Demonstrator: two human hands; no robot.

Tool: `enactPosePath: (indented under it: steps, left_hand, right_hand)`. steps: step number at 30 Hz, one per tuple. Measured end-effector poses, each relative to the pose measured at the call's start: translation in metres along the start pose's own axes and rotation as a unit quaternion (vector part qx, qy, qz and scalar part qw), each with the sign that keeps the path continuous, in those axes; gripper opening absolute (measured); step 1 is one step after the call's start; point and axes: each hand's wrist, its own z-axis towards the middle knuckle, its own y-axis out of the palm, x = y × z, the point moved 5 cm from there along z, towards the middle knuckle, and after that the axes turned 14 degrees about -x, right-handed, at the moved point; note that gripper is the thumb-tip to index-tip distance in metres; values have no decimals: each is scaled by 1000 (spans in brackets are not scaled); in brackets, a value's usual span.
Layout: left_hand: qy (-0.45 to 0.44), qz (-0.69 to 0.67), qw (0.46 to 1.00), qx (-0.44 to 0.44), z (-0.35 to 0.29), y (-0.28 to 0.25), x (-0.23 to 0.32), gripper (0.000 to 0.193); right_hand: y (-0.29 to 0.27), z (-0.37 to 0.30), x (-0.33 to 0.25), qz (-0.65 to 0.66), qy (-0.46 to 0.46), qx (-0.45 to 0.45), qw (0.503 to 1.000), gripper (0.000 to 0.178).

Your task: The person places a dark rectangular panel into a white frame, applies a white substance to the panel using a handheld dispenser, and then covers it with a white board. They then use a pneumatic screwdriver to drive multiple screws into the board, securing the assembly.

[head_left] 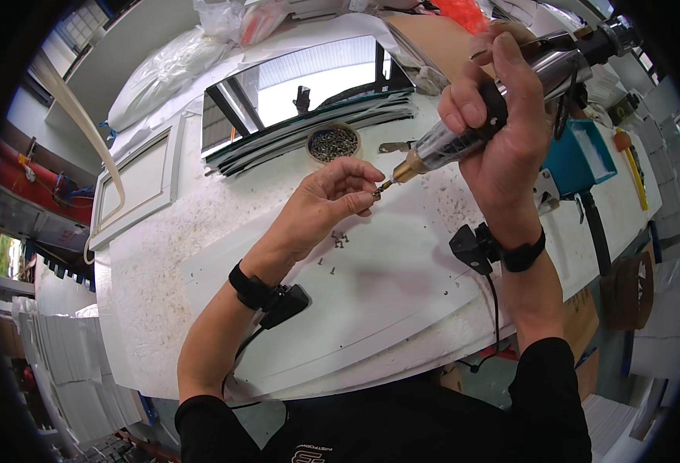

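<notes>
My right hand (514, 131) is wrapped round a power screwdriver (440, 145) with a clear, dark-banded body and a brass-coloured nose. The tool slants down to the left, its bit pointing at my left hand (326, 197). There the thumb and fingers pinch a small screw (377, 194) at the bit's tip; the fingers partly hide it. Just beyond my left hand stands a round tub (334, 143) full of small screws. Several loose screws (340, 240) lie on the white sheet (386, 293) below that hand.
A stack of mirror-like glass panels (294, 85) lies behind the tub. On the left rests a white frame (135, 181). A teal bin (587, 158) and a yellow strip (635, 177) are at the right. Cables hang from both wrist straps.
</notes>
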Motion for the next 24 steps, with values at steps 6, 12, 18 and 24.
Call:
enactPosePath:
  steps: [6, 12, 18, 24]
  left_hand:
    - [-22, 181, 983, 34, 8, 3, 12, 25]
    - [-55, 319, 944, 59, 20, -1, 14, 28]
    - [-73, 304, 948, 59, 23, -2, 11, 32]
    - [-70, 315, 945, 59, 21, -3, 11, 32]
  right_hand:
    - [7, 11, 11, -2, 38, -21, 999, 18]
    - [21, 21, 38, -66, 139, -34, 987, 11]
    - [12, 18, 56, -114, 88, -70, 987, 12]
    - [17, 19, 54, -107, 123, -41, 986, 11]
